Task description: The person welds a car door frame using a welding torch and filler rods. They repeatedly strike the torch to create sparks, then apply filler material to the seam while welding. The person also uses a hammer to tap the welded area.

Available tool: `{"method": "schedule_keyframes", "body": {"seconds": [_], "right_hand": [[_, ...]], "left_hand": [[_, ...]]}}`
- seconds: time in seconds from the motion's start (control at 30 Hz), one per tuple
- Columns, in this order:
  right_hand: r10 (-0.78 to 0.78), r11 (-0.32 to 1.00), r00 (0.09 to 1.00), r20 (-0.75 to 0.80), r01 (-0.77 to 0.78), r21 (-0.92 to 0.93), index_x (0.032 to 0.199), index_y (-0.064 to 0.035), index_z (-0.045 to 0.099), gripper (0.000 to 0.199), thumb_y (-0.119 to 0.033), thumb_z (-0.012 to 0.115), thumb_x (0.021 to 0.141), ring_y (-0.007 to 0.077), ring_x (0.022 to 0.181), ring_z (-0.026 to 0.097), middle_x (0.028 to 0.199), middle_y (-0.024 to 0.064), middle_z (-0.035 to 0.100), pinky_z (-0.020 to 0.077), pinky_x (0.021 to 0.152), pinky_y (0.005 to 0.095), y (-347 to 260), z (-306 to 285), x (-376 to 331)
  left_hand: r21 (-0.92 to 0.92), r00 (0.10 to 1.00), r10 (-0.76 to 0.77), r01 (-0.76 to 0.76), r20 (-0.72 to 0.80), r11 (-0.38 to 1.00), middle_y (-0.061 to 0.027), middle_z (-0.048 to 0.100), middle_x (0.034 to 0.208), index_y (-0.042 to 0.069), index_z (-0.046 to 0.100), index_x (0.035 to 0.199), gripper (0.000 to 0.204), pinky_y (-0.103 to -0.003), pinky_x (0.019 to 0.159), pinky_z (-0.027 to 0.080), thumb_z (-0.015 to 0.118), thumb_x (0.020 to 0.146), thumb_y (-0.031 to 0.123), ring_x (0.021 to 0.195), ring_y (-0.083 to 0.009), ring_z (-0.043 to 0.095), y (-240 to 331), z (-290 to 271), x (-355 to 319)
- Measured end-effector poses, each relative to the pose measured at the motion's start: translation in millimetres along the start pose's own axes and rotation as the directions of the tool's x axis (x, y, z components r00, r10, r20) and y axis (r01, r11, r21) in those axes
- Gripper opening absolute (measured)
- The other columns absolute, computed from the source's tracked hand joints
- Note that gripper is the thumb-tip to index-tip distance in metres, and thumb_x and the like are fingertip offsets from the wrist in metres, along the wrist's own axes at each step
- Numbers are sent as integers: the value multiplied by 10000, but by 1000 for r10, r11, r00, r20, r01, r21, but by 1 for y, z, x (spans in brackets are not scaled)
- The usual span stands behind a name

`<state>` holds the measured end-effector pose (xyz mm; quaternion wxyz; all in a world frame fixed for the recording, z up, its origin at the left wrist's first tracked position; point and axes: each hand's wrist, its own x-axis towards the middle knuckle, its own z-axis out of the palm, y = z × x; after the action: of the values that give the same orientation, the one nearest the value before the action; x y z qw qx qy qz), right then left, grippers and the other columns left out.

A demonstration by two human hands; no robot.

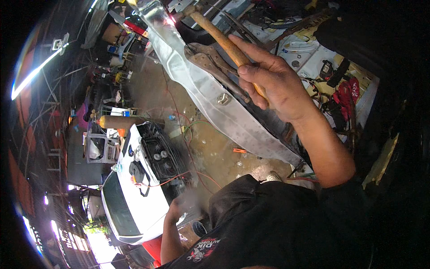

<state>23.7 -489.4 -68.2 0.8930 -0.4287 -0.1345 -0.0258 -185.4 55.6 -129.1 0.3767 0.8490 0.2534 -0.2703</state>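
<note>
White car beyond metal panel

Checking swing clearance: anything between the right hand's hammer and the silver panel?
At the head end of the hammer, nothing visible; I can't tell whether it touches the panel. Lower down, rusty brown pieces lie along the panel's edge, between it and the right hand.

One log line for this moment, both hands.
Right hand: gripping hammer | hammer: head near metal panel | left hand: blurred, hold unclear
</note>
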Motion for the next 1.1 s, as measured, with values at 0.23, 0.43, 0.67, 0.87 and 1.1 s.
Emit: {"method": "schedule_keyframes", "body": {"seconds": [0.23,0.43,0.67,0.87,1.1], "right_hand": [[-2,999,1000,20,3,-40,1596,-105,417,622,-133,604,1003,72,512,431,692,-13,511,400,463,239,4,-4,3],[-1,994,998,56,7,-107,1604,-103,402,621,-125,592,1012,67,511,430,695,-21,509,407,456,243,3,-10,4],[6,993,999,43,-1,-115,1615,-149,398,620,-165,581,1023,39,489,417,707,-36,506,383,444,204,6,-11,4],[11,995,998,67,-4,-100,1621,-165,388,631,-184,589,1023,42,492,416,713,-36,509,382,444,201,4,-9,3],[-7,995,998,61,13,-96,1630,-151,365,644,-184,579,1024,49,493,429,697,-27,506,390,452,205,-1,-4,-2]], "left_hand": [[57,999,-41,43,-30,997,-96,695,1198,-46,602,1356,474,-339,930,518,691,894,7,1038,-192,637,-11,-16,2],[62,999,-30,31,-25,998,-84,690,1152,-40,599,1348,447,-329,896,523,677,912,14,997,-184,636,0,-15,5],[102,999,-42,40,21,994,-42,669,1019,-16,630,1256,342,-320,806,511,661,919,28,897,-167,620,3,-13,5],[53,1000,3,-3,4,999,-63,694,1069,-19,629,1282,380,-333,826,522,673,907,19,914,-181,637,0,-4,3],[46,999,34,-34,-1,998,-68,707,1055,-11,631,1296,371,-330,758,538,685,932,39,854,-162,642,7,10,-4]]}}
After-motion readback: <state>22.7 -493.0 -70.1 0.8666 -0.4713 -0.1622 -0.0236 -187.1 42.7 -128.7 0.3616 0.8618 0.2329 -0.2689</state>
